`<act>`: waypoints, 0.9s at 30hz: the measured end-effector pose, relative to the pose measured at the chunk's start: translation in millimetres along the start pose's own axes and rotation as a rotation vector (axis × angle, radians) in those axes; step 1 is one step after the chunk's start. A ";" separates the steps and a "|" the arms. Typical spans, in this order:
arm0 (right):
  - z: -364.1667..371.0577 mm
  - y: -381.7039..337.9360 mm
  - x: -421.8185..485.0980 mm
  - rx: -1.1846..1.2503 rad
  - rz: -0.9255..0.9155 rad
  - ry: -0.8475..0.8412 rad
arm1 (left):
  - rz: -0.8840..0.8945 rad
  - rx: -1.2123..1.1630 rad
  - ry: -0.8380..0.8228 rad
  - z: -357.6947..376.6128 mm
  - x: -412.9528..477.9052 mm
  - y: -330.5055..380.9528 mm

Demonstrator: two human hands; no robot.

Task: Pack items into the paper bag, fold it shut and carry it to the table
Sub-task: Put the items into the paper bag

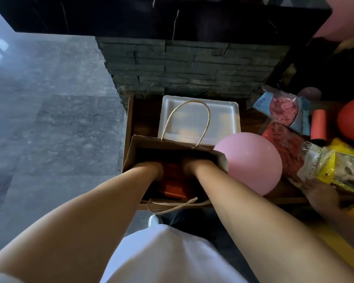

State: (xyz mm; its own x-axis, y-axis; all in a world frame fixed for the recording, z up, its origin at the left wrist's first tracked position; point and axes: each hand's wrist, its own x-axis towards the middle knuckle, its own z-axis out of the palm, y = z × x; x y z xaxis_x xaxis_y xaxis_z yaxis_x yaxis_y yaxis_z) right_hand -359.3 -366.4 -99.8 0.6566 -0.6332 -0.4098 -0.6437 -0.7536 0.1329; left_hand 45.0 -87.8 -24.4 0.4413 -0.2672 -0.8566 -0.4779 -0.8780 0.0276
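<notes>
Paper bag (135, 152) around both hands.

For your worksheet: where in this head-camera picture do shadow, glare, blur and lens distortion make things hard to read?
Head view: the paper bag's inside is in deep shadow, hiding both hands; window glare washes the floor at left; the packets and red balloon at right are soft; the wide-angle lens stretches the forearms near the bottom edge.

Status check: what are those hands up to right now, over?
Left hand and right hand inside open paper bag. Red item inside. Pink balloon against bag's right side.
</notes>
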 end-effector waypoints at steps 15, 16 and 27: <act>28.2 37.1 15.2 -0.196 0.093 -0.016 | 0.123 0.239 -0.020 -23.1 6.1 -1.8; 30.4 39.9 14.8 -0.181 0.103 0.000 | 0.120 0.272 -0.050 -25.3 3.4 -1.0; 43.3 51.5 21.0 -0.265 0.097 -0.052 | 0.053 0.444 -0.239 -34.5 -15.6 8.2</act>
State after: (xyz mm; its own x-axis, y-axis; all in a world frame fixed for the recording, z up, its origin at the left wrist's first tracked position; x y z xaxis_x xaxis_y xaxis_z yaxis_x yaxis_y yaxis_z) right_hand -395.6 -410.8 -140.7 0.5715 -0.7001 -0.4281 -0.5730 -0.7139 0.4026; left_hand 60.4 -104.6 6.9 0.2463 -0.1625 -0.9555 -0.7946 -0.5983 -0.1031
